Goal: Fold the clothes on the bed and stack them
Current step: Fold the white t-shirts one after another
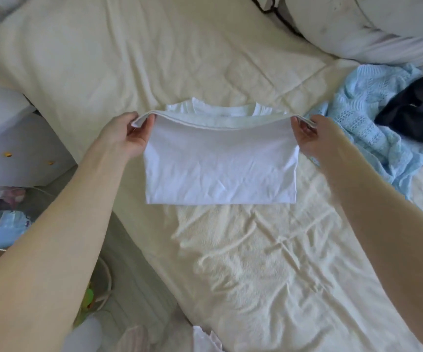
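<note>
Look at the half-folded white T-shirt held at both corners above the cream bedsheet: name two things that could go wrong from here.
1. The left hand and right hand only pinch the corners of the white cotton T-shirt, so a slipping layer could undo the fold.
2. The crumpled light blue knitted sweater and black garment lie close on the right; setting the shirt down carelessly might catch them, and the wrinkled cream bedsheet could leave it lying unevenly.

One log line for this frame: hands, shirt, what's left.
left hand: pinches shirt | right hand: pinches shirt | shirt: half-folded on bed | unfolded: blue knit, black garment
</note>
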`<control>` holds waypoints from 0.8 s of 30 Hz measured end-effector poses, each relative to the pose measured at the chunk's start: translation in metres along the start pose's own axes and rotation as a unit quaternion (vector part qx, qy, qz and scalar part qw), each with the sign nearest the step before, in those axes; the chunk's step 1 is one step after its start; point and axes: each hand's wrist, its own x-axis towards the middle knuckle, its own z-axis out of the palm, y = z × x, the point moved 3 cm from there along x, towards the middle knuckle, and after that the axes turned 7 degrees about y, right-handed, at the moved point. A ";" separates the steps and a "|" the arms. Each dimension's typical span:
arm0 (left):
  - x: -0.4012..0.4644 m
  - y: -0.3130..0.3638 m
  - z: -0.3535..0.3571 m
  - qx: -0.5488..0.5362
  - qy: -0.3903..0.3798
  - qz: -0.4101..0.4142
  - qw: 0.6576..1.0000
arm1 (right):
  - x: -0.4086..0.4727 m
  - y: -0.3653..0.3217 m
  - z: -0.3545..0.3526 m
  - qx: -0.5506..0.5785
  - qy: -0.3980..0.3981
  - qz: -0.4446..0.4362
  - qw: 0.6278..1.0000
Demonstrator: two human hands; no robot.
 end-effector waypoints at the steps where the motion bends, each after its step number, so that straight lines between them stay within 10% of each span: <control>1: 0.009 0.000 0.008 -0.001 -0.001 0.005 1.000 | 0.007 0.000 0.008 0.007 -0.004 0.010 1.000; 6: 0.048 -0.011 0.008 0.107 0.023 0.052 0.993 | 0.028 0.006 0.017 0.094 -0.033 0.037 0.994; 9: 0.055 -0.018 -0.037 0.291 0.129 0.153 0.936 | 0.028 0.025 -0.013 -0.077 0.011 -0.027 0.997; 14: 0.033 -0.057 -0.106 0.448 0.108 0.144 0.876 | 0.020 0.051 -0.097 -0.467 0.161 -0.295 0.818; 20: 0.015 -0.078 -0.113 0.362 0.012 0.048 0.931 | 0.021 0.089 -0.134 -0.249 0.018 0.042 0.967; 24: 0.005 -0.071 -0.110 0.318 0.025 0.045 0.947 | 0.011 0.086 -0.135 -0.160 0.058 0.037 0.985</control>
